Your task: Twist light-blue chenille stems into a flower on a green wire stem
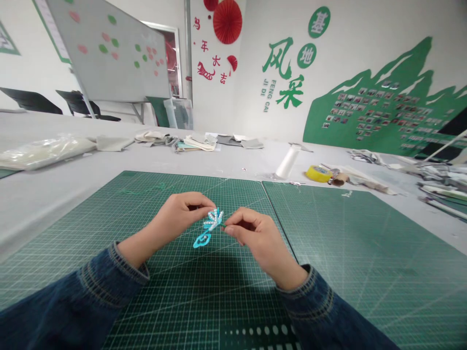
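A small light-blue craft flower [213, 219] with rows of white pearl-like beads is held above the green cutting mat [175, 301]. My left hand [182, 210] pinches the flower's upper edge between thumb and fingers. From the other side, my right hand [255, 238] closes on its thin green stem [224, 225]. Below the petals hangs a light-blue looped piece [202, 239], apparently joined to the flower. What the fingertips cover is hidden.
A second cutting mat [350, 233] adjoins on the right. Beyond the mats are a white thread cone [288, 161], a yellow tape roll [318, 173], fabric pieces [199, 142] and a plastic-wrapped bundle [47, 149]. Green thread scraps [160, 186] lie on the near mat.
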Tool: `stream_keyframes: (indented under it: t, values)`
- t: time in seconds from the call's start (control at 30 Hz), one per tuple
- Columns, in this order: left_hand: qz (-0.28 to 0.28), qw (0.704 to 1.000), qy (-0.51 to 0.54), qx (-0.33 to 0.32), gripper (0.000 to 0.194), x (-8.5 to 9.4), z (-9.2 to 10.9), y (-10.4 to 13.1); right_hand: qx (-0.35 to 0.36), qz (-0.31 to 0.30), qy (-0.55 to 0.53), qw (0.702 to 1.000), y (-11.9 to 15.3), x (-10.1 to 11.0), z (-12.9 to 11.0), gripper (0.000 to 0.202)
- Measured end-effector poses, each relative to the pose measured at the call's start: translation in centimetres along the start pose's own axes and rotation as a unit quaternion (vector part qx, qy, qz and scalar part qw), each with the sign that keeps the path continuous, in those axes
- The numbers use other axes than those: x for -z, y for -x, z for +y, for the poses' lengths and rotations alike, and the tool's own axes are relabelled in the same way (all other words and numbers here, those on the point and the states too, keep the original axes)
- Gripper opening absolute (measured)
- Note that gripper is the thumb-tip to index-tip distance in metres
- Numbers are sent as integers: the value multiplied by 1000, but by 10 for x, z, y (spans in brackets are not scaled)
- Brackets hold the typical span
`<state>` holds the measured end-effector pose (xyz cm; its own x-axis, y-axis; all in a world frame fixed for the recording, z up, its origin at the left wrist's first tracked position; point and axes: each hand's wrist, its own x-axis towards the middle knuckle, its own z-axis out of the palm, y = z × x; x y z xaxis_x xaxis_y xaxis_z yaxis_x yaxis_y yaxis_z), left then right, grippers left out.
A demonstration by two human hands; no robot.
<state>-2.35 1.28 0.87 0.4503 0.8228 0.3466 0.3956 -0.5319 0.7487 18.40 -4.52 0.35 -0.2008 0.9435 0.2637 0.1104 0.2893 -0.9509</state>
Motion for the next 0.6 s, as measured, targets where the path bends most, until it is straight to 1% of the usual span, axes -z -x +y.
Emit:
stream_keyframes:
  t: [0.07, 0.1, 0.17, 0.23, 0.37, 0.47, 0.53, 0.6]
  values:
    - [-4, 992, 104, 66, 16, -9, 1, 1, -57, -3, -121, 991, -1, -1, 0, 7]
    - [-4, 986, 143, 88, 17, -14, 2, 1, -72, 0, -164, 984, -1, -2, 1, 8]
    - [-5, 977, 183, 113, 17, -23, 4, 3, -83, 15, -215, 973, -1, -2, 1, 9]
    - [-8, 975, 186, 122, 18, -29, 4, 3, -90, 29, -248, 964, -2, -1, 2, 10]
    - [-10, 986, 132, 103, 20, -30, 9, 5, -109, 67, -299, 946, -4, 1, 4, 13]
    - [-10, 995, 54, 80, 18, -28, 17, 9, -115, 102, -298, 942, -5, 0, 6, 16]
    - [-4, 999, -15, 47, 17, -29, 23, 13, -115, 119, -274, 947, -5, -1, 9, 18]
    - [14, 996, -91, -20, 16, -32, 28, 19, -107, 129, -243, 955, -5, -3, 11, 17]
